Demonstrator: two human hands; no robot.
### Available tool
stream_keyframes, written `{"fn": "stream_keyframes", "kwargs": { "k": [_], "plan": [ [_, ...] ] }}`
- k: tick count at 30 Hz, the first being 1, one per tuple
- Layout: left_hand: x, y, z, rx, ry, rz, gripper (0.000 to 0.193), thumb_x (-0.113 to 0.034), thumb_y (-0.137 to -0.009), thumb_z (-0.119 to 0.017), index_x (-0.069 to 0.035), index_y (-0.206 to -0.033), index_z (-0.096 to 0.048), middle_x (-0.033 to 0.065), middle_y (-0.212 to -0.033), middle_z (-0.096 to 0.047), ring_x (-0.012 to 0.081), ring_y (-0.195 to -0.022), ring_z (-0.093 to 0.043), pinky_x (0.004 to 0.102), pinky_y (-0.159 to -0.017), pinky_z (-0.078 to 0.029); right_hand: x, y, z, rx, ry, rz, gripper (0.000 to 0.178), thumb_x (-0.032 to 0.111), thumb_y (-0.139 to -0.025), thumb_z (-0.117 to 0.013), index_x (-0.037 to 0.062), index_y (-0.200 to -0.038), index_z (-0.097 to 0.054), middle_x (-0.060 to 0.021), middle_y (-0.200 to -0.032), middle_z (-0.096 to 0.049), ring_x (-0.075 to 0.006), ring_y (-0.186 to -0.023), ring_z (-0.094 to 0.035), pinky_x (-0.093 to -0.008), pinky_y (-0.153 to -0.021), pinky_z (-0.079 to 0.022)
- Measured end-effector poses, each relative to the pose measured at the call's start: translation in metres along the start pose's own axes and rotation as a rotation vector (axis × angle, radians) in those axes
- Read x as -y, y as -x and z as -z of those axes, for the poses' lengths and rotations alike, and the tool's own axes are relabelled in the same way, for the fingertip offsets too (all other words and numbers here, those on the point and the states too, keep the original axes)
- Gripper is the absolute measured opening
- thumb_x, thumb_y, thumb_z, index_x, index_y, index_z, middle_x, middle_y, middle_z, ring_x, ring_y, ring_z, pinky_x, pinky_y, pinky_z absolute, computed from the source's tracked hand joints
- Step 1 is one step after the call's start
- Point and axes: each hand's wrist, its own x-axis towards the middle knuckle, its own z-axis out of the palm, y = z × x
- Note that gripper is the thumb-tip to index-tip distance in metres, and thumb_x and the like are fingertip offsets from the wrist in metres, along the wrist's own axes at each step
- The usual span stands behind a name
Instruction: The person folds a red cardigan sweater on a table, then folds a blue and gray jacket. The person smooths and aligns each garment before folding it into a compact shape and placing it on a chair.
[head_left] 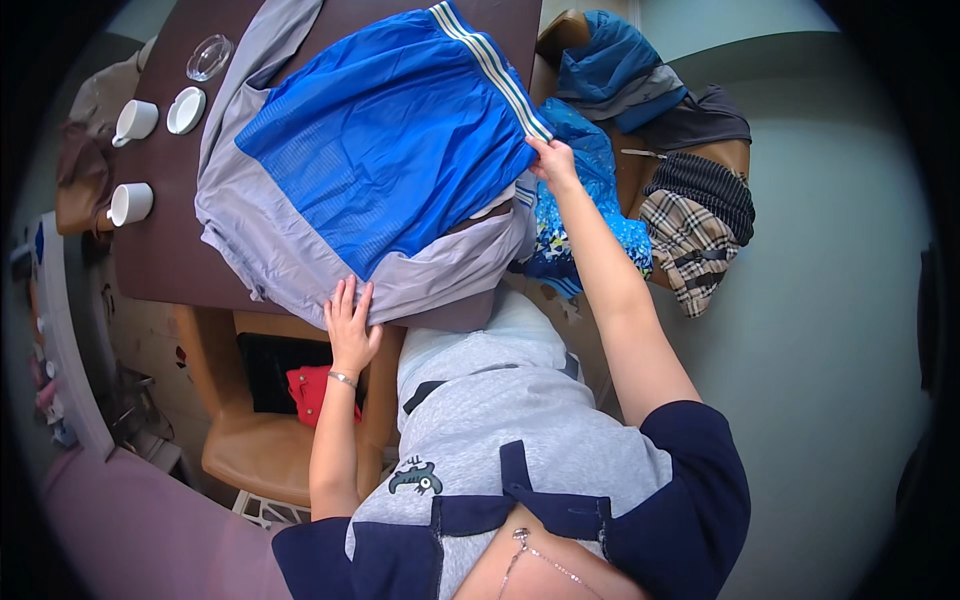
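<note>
Blue shorts (pixel 360 150) lie spread over a light grey long-sleeved garment (pixel 270 245) on the dark brown table. A white striped band runs down their right side. At the lower end of that band, my right hand (pixel 552 162) pinches the edge of the shorts between thumb and fingers. My left hand (pixel 350 320) rests with fingers spread on the grey garment's near edge, its fingertips close to the lower corner of the shorts. Part of the grey garment is hidden under the blue cloth.
Two white cups (pixel 131 203), a white round dish (pixel 186 110) and a glass ashtray (pixel 209 58) stand on the table's (pixel 165 250) left. Clothes, including a plaid garment (pixel 685 245), are heaped on chairs at right. A tan chair (pixel 250 455) holding red cloth (pixel 308 392) is below.
</note>
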Motion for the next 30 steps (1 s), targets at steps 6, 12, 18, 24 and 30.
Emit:
{"fn": "stream_keyframes", "kwargs": {
  "k": [6, 12, 18, 24, 30],
  "plan": [
    [-0.023, -0.018, 0.024, -0.110, 0.230, 0.048, 0.043, -0.009, -0.064, -0.056, -0.012, -0.106, -0.063, 0.0137, -0.129, -0.046, 0.0320, -0.122, -0.039, 0.0500, -0.101, -0.025, 0.016, 0.038, -0.002, 0.117, -0.042, 0.080, 0.021, 0.022, -0.082, -0.062, 0.0017, -0.090, -0.061, -0.0080, -0.086, -0.064, -0.0154, -0.070, -0.063, -0.0271, -0.060, -0.052],
    [-0.104, -0.133, 0.005, -0.216, 0.590, -0.090, 0.020, -0.006, -0.073, -0.066, -0.003, -0.092, -0.062, 0.0131, -0.099, -0.058, 0.0303, -0.092, -0.055, 0.0353, -0.080, -0.044, -0.002, 0.067, -0.014, 0.495, -0.130, -0.038, 0.021, 0.008, -0.085, -0.051, -0.0019, -0.103, -0.058, -0.0145, -0.088, -0.065, -0.0218, -0.079, -0.064, -0.0322, -0.076, -0.052],
    [-0.123, -0.221, -0.024, -0.343, 0.642, 0.145, 0.009, -0.008, -0.078, -0.062, -0.002, -0.085, -0.064, 0.0161, -0.076, -0.064, 0.0287, -0.068, -0.062, 0.0338, -0.063, -0.048, 0.017, 0.072, -0.036, 0.567, -0.174, 0.114, 0.035, 0.008, -0.086, -0.053, -0.0012, -0.120, -0.051, -0.0151, -0.092, -0.066, -0.0169, -0.079, -0.065, -0.0247, -0.072, -0.051],
    [-0.077, -0.239, -0.029, -0.306, 0.777, 0.412, 0.014, -0.014, -0.085, -0.061, 0.000, -0.086, -0.064, 0.0056, -0.073, -0.064, 0.0123, -0.061, -0.058, 0.0260, -0.060, -0.047, 0.000, 0.052, -0.045, 0.411, 0.155, 0.229, 0.017, 0.014, -0.080, -0.067, -0.0002, -0.088, -0.065, -0.0076, -0.074, -0.066, -0.0120, -0.062, -0.063, -0.0216, -0.057, -0.049],
    [-0.087, -0.233, -0.017, -0.304, 0.676, 0.280, 0.011, -0.010, -0.082, -0.062, 0.000, -0.082, -0.064, 0.0079, -0.071, -0.065, 0.0155, -0.063, -0.062, 0.0267, -0.059, -0.048, -0.006, 0.061, -0.076, 0.070, 0.674, 0.519, 0.027, 0.032, -0.070, -0.068, 0.0047, -0.067, -0.064, -0.0157, -0.067, -0.062, -0.0322, -0.063, -0.062, -0.0387, -0.059, -0.049]
  ]
}}
